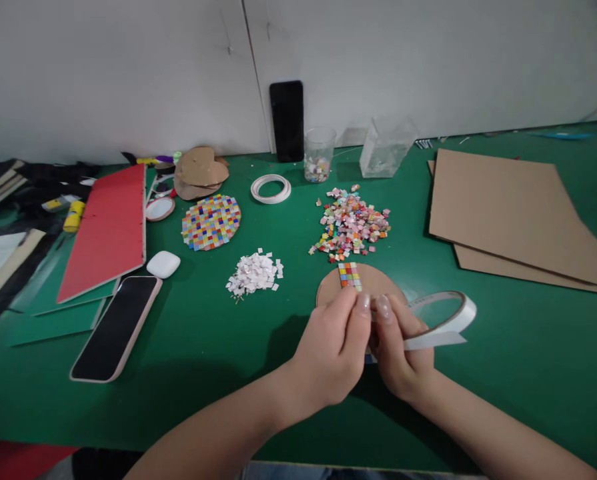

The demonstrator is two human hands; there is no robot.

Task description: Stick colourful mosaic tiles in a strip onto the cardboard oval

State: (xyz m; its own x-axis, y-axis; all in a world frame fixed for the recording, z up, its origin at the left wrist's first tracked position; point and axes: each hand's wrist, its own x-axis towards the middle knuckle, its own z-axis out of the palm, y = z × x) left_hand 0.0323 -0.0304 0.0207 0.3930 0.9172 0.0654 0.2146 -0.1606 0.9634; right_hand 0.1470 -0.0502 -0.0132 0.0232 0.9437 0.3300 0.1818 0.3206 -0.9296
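Observation:
My left hand (331,350) and my right hand (401,353) meet over the near edge of a round cardboard disc (331,288), fingers pinched together on something small that I cannot make out. A white tape roll (451,319) hangs at my right hand, its loose end sticking out to the right. A short strip of coloured mosaic tiles (349,275) is stuck on the disc's far part. Behind the disc lies a heap of loose coloured tiles (352,225). To the left lies a heap of white paper bits (255,273).
A tile-covered disc (211,222), a second tape ring (271,189), a cup of tiles (319,155), a clear box (385,150) and a standing phone (287,121) are at the back. Cardboard sheets (513,213) lie right. A phone (115,328), earbud case (163,264) and red board (105,230) lie left.

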